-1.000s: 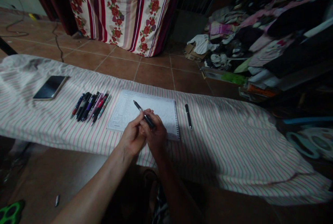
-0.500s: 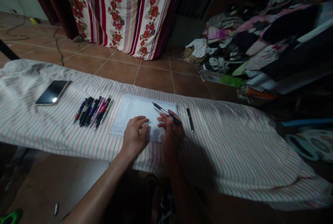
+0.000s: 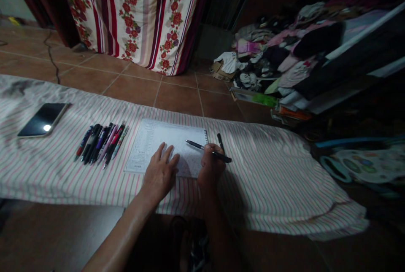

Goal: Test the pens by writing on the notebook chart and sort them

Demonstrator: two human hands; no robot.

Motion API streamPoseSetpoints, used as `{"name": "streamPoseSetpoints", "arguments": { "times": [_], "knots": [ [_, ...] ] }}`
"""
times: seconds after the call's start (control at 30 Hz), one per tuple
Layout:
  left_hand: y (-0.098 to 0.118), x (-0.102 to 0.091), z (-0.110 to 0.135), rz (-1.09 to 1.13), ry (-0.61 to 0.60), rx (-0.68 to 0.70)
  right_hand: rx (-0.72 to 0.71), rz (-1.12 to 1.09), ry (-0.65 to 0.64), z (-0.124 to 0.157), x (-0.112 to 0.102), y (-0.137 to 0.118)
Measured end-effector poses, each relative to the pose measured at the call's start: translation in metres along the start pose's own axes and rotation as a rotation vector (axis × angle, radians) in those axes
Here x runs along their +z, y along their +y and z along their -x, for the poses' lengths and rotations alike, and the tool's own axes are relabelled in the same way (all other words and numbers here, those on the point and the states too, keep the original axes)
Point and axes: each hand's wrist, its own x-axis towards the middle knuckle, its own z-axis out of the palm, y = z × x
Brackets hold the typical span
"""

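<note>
A spiral notebook with writing down its left side lies open on the striped cloth. Fingers spread, my left hand rests on the lower middle of the page. Over the notebook's right edge, my right hand grips a black pen, whose tip points left above the paper. Just beyond that hand, a second black pen lies on the cloth, its lower part hidden by the hand and held pen. Left of the notebook is a row of several pens in mixed colours.
A smartphone lies at the left on the striped cloth that covers the table. Behind stands a floral curtain over a tiled floor. Heaped clothes and boxes fill the back right.
My left hand has flattened and spread over the page. My right hand has closed more around the pen, which has shifted to the right. The view has swung slightly right.
</note>
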Motion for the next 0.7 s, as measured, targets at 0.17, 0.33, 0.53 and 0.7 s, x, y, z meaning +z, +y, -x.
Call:
{"name": "streamPoseSetpoints", "arguments": {
  "times": [0.17, 0.33, 0.53, 0.7],
  "knots": [
    [0.008, 0.0, -0.002, -0.043, -0.104, -0.055, 0.107, -0.081, -0.08, 0.006, -0.002, -0.01],
    [0.012, -0.004, -0.003, -0.086, -0.195, -0.115, 0.191, -0.161, -0.128, 0.006, -0.006, -0.004],
    [0.012, -0.001, -0.003, -0.105, -0.209, -0.156, 0.026, -0.018, -0.153, 0.007, -0.013, -0.006],
    [0.01, 0.002, -0.003, -0.096, -0.223, -0.16, 0.029, 0.03, -0.195, 0.01, -0.01, -0.017]
  ]
}}
